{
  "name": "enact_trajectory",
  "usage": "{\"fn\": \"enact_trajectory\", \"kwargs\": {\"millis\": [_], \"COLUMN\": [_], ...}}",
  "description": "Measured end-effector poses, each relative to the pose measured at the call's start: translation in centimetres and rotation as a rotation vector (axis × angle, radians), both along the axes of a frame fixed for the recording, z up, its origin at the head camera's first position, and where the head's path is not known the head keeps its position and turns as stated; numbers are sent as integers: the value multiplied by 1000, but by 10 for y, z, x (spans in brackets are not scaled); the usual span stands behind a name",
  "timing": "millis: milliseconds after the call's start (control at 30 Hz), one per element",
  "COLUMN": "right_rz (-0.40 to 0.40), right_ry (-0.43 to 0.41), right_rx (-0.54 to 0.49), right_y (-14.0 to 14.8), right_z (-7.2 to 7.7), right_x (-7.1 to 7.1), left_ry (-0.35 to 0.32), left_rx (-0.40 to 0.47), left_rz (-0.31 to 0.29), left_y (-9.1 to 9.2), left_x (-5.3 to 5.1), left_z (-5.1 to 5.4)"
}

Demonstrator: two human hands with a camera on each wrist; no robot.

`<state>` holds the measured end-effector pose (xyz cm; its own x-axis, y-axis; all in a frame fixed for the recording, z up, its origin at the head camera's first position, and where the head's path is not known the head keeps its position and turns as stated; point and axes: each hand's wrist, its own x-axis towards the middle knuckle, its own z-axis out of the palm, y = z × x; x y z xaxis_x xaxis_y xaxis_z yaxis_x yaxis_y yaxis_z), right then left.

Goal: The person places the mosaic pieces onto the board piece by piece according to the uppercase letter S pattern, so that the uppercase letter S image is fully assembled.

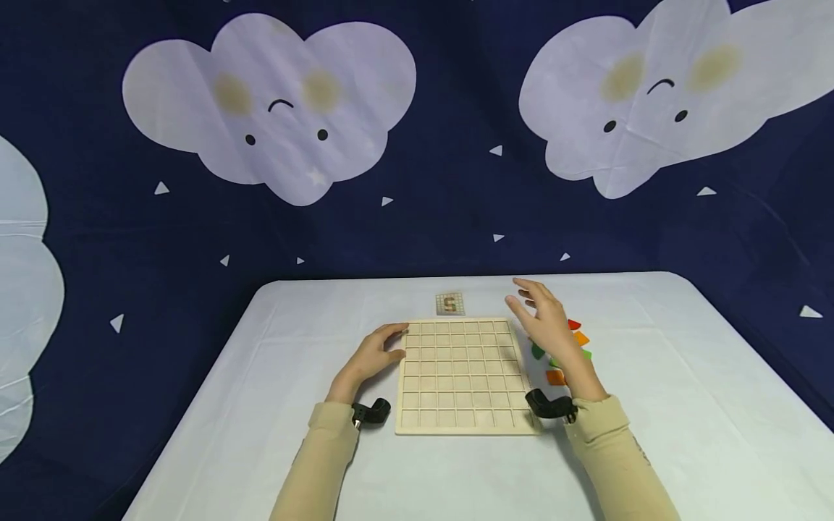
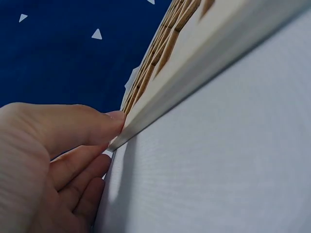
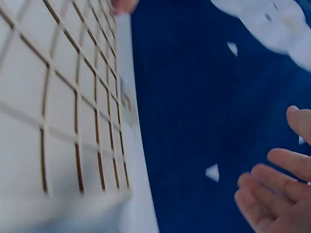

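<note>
A pale wooden grid board [image 1: 465,430], divided into small square cells, lies flat on the table. My left hand [image 1: 373,354] is at the board's left side. Close up in the left wrist view, its thumb [image 2: 104,127] and a finger touch the board's edge near the far corner, without curling round it. Raised above the board's right side, my right hand [image 1: 544,322] has its fingers spread and holds nothing. Partly hidden beneath that forearm are small coloured pieces: a red one [image 1: 573,324], an orange one [image 1: 580,338], a dark green one [image 1: 537,352] and others.
Just behind the board lies a small card [image 1: 449,303] with a brown pattern on a grid. Everything sits on a white-covered table [image 1: 313,318]. A dark blue curtain [image 1: 449,217] with pale clouds hangs at its far edge.
</note>
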<state>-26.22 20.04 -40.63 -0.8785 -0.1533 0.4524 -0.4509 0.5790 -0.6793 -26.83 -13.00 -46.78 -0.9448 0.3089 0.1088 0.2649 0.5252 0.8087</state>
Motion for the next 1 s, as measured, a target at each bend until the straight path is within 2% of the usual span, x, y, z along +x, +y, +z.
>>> {"fn": "enact_trajectory", "kwargs": {"millis": [100, 233, 433, 567, 700, 733, 833, 1000], "right_rz": [-70, -177, -255, -309, -352, -355, -348, -339], "right_ry": [-32, -108, -152, -161, -126, -113, -83, -70], "right_rx": [-110, -197, -246, -204, -115, -85, 3, 118], "right_y": [21, 46, 65, 72, 75, 76, 79, 82], "right_z": [-7, -23, -43, -53, -61, -62, -67, -75], "right_x": [-8, -19, -29, -32, -35, -36, -40, -42], "left_ry": [8, 1, 2, 7, 23, 48, 63, 32], "left_rx": [7, -5, -7, -4, -1, -12, -16, -13], "left_rz": [-6, -4, 4, -4, -14, -15, -11, -1], "left_y": [0, 0, 1, 1, 0, 0, 0, 1], "left_x": [0, -1, -2, -2, -2, -2, -3, -3], "left_z": [0, -2, -2, 0, -2, -4, -5, -5]}}
